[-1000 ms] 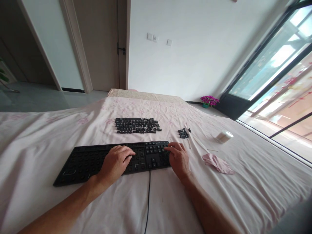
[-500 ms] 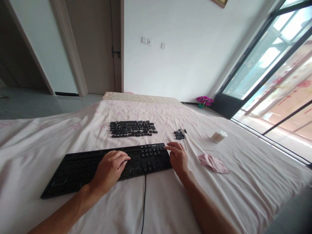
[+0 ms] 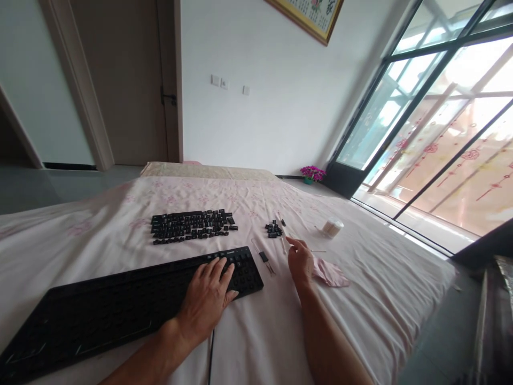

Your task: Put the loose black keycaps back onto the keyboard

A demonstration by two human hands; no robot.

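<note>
My left hand (image 3: 208, 293) lies over the right part of a black keyboard (image 3: 120, 307), fingers spread across its number pad. Much of the keyboard's main area looks stripped of keycaps. To the right of the keyboard, my right hand (image 3: 300, 261) is low over the sheet with its index finger stretched forward. The fingertip is close to a cotton swab (image 3: 284, 246); contact cannot be made out. A wire keycap puller (image 3: 263, 257) with a black middle lies between keyboard and right hand. Beyond the hand sits a small pile of black keycaps (image 3: 273, 230).
Rows of loose keycaps (image 3: 192, 225) lie behind the keyboard. A pink cloth (image 3: 332, 272) is partly behind my right wrist, and a clear tub of cotton swabs (image 3: 333, 228) stands farther right. The keyboard cable (image 3: 211, 353) runs toward me over the wrinkled bedsheet (image 3: 256, 342).
My right hand has left the keyboard's right end and moved toward the swab, with the keycap puller now plainly visible. My left hand has slid right and flattened onto the number pad. The view has shifted.
</note>
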